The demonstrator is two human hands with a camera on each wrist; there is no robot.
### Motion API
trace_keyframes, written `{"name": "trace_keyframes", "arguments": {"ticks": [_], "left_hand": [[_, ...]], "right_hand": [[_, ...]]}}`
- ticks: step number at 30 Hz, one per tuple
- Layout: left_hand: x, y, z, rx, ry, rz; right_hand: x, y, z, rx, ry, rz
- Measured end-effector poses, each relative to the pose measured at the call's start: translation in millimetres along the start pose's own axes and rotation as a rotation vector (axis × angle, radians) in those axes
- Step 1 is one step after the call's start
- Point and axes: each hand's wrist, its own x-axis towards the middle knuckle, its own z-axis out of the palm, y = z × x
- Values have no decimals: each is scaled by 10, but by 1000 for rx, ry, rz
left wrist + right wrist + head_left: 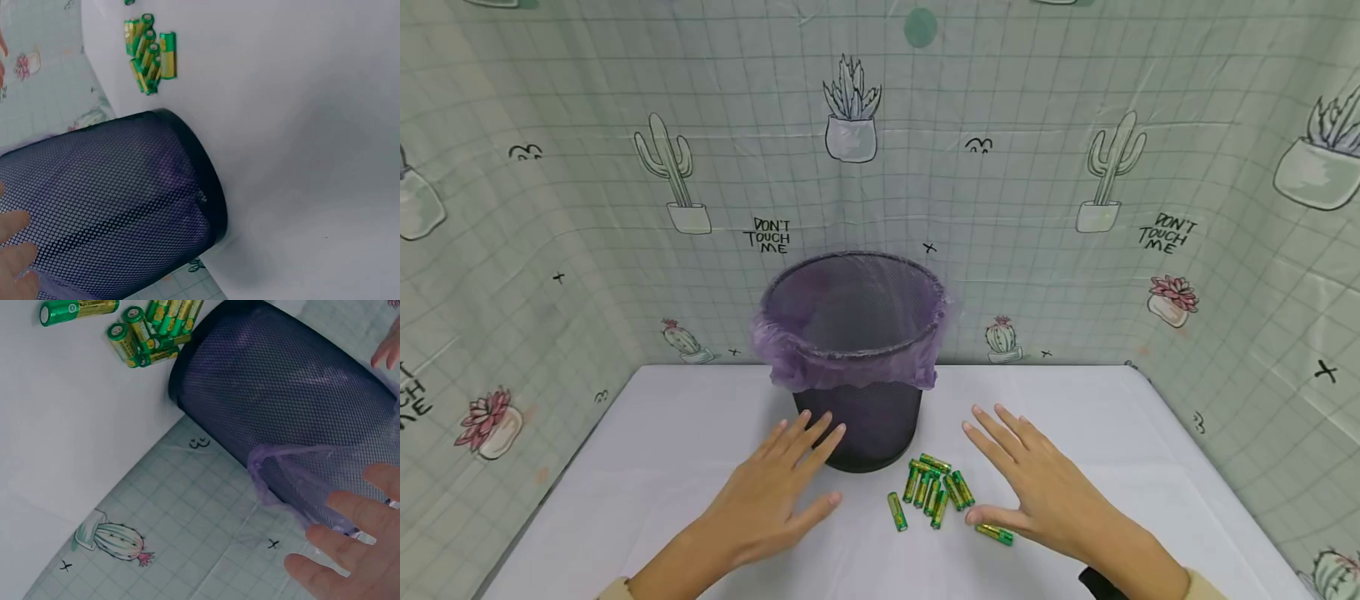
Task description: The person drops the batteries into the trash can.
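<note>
White surface (1075, 408), lower frame, bears central bin (865, 421), liner (857, 375) cuffed outward presumably for hold, and batteries (932, 497); left hand (775, 492), right hand (1037, 483) nearby, fingers spread, empty.

Both sleeves (1202, 587) are a plain pale beige.

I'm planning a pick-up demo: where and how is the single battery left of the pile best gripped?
Probably pinch the lone battery at mid-length, across its width, from above: it lies flat, apart from the pile, with both long sides free.
</note>
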Motion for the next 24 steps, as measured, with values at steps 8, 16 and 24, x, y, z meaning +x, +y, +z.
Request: {"name": "trace_keyframes", "arguments": {"ticks": [8,16,24], "left_hand": [[81,-56,-127,-83,206,30],[199,-182,-320,-230,556,129],[419,-393,-531,-388,779,72]], "right_hand": [[21,56,-35,8,9,33],[38,97,-70,62,-10,92],[58,124,-96,109,-22,137]]}}
